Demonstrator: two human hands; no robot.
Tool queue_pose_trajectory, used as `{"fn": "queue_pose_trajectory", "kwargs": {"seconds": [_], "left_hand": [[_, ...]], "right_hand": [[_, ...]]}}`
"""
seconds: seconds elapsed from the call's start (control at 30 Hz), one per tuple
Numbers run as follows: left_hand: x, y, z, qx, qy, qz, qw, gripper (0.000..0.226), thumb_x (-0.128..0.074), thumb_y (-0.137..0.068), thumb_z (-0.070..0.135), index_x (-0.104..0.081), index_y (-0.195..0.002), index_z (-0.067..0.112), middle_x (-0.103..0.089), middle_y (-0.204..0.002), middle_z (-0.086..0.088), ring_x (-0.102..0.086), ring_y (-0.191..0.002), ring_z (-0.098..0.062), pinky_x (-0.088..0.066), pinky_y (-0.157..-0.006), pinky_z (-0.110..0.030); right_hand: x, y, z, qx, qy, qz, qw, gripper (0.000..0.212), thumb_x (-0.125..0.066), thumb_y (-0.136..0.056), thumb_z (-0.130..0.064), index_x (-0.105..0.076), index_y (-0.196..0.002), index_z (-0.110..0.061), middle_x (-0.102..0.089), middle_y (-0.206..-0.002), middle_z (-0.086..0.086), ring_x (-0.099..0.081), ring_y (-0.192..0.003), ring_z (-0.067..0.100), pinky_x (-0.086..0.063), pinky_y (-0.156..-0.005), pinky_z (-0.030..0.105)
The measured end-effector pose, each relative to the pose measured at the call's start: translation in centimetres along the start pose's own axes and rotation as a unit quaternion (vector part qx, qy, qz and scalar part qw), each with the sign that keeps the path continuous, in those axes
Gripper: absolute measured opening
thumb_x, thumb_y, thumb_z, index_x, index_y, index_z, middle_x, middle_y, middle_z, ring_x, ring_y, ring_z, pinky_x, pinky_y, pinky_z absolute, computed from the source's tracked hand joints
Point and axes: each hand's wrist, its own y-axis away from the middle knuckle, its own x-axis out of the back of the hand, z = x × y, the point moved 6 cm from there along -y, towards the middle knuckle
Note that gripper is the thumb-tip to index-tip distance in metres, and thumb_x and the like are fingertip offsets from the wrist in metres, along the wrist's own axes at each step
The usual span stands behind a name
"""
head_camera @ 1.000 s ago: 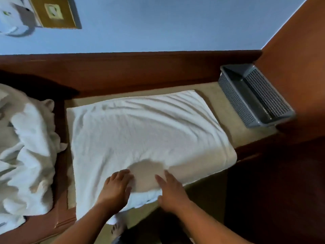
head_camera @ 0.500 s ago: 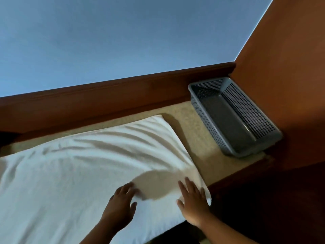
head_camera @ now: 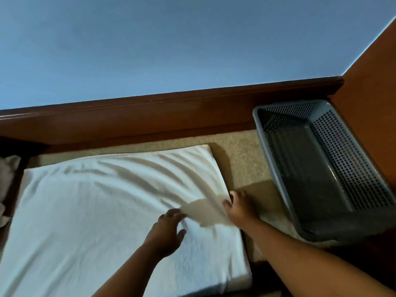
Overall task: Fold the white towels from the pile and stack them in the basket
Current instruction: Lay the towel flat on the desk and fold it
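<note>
Head view: a white towel (head_camera: pixel 107 211) lies spread flat on the tan counter (head_camera: pixel 242 159), covering most of it, with soft creases fanning toward its far right corner; its right and near edges look thick, so it seems to be doubled over at least once. The left hand (head_camera: pixel 167 230) rests on top of the towel near its right side, its grip spread, fingers straight and pressing the cloth down. The right hand (head_camera: pixel 241 207) sits at the towel's right edge, thumb on the cloth and fingers bent over the border; whether its grip pinches the edge or only touches it, I cannot tell. The grey perforated basket (head_camera: pixel 347 159) stands at the right end of the counter, near the towel but apart from it, against the wooden side panel; nothing lies inside it. At the far left border a sliver of crumpled white cloth, the pile (head_camera: pixel 7 174), shows beyond the counter's wooden rim.

By my judgement the task is at an early stage: no towel is stacked yet; this one is partway through folding and is too wide for the basket as it lies, so further folds are left, then the placing, then the rest of the pile.
</note>
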Motion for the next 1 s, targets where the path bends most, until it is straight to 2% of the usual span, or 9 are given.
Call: {"fn": "queue_pose_trajectory", "kwargs": {"seconds": [0.2,0.3,0.43,0.53,0.6,0.67,0.83,1.0], "left_hand": [[2.4,-0.8,-0.7,0.027,0.021,0.040,0.999,0.051,-0.057,-0.098,0.037,-0.044,-0.147,0.034,-0.032,-0.158,0.010,-0.040,-0.139,-0.014,-0.037,-0.112,-0.026],[3.4,-1.3,-0.6,0.029,0.009,0.035,0.999,0.053,-0.058,-0.098,0.037,-0.042,-0.149,0.032,-0.032,-0.158,0.008,-0.038,-0.140,-0.015,-0.037,-0.113,-0.029],[3.8,-2.1,-0.2,0.012,0.004,0.035,0.999,0.050,-0.059,-0.098,0.035,-0.045,-0.146,0.031,-0.034,-0.156,0.008,-0.039,-0.139,-0.015,-0.039,-0.112,-0.031],[4.3,-3.2,0.2,0.003,-0.003,0.053,0.999,0.052,-0.060,-0.097,0.033,-0.045,-0.146,0.031,-0.033,-0.157,0.007,-0.039,-0.138,-0.017,-0.040,-0.110,-0.032],[4.6,-4.1,0.7,-0.001,-0.014,0.059,0.998,0.055,-0.061,-0.096,0.032,-0.042,-0.148,0.029,-0.031,-0.158,0.005,-0.037,-0.139,-0.021,-0.038,-0.112,-0.035],[4.6,-4.9,1.3,-0.006,-0.027,0.059,0.998,0.058,-0.060,-0.096,0.033,-0.039,-0.150,0.030,-0.028,-0.160,0.003,-0.035,-0.141,-0.024,-0.036,-0.114,-0.038],[4.5,-6.0,3.1,-0.013,-0.038,0.059,0.997,0.058,-0.055,-0.099,0.036,-0.032,-0.153,0.032,-0.020,-0.163,0.004,-0.026,-0.146,-0.022,-0.030,-0.116,-0.040],[2.6,-4.7,3.7,-0.015,-0.054,0.032,0.998,0.063,-0.053,-0.099,0.041,-0.025,-0.154,0.033,-0.015,-0.165,0.004,-0.023,-0.148,-0.022,-0.029,-0.117,-0.040]], "right_hand": [[0.7,-6.1,-4.3,-0.056,-0.101,0.066,0.991,0.060,-0.063,-0.086,-0.059,-0.061,-0.117,-0.007,-0.057,-0.124,0.017,-0.054,-0.116,0.034,-0.044,-0.097,0.040],[0.8,-8.5,-6.4,-0.079,-0.094,0.066,0.990,0.072,-0.061,-0.086,-0.064,-0.055,-0.127,-0.005,-0.050,-0.133,0.018,-0.047,-0.126,0.037,-0.041,-0.103,0.045],[1.0,-10.1,-8.3,-0.091,-0.061,0.068,0.992,0.071,-0.067,-0.086,-0.054,-0.044,-0.135,-0.007,-0.035,-0.145,0.016,-0.036,-0.134,0.038,-0.038,-0.105,0.049],[1.2,-11.6,-8.5,-0.092,-0.015,0.028,0.995,0.068,-0.069,-0.086,-0.052,-0.049,-0.135,-0.009,-0.042,-0.143,0.016,-0.043,-0.131,0.036,-0.044,-0.104,0.049],[1.5,-12.4,-8.8,-0.071,0.015,-0.017,0.997,0.055,-0.066,-0.089,-0.050,-0.056,-0.129,-0.013,-0.055,-0.131,0.014,-0.055,-0.119,0.034,-0.050,-0.097,0.049],[1.7,-13.0,-9.0,-0.048,-0.004,-0.036,0.998,0.046,-0.065,-0.092,-0.043,-0.057,-0.127,-0.014,-0.062,-0.121,0.012,-0.062,-0.108,0.031,-0.054,-0.092,0.046],[3.8,-13.7,-5.5,-0.109,-0.176,0.008,0.978,0.059,-0.063,-0.096,-0.031,-0.042,-0.149,-0.013,-0.049,-0.148,0.013,-0.048,-0.135,0.034,-0.041,-0.111,0.045],[3.7,-10.9,-4.8,-0.093,-0.146,0.014,0.985,0.060,-0.064,-0.095,-0.038,-0.047,-0.143,-0.006,-0.055,-0.141,0.016,-0.053,-0.130,0.034,-0.045,-0.105,0.042]]}}
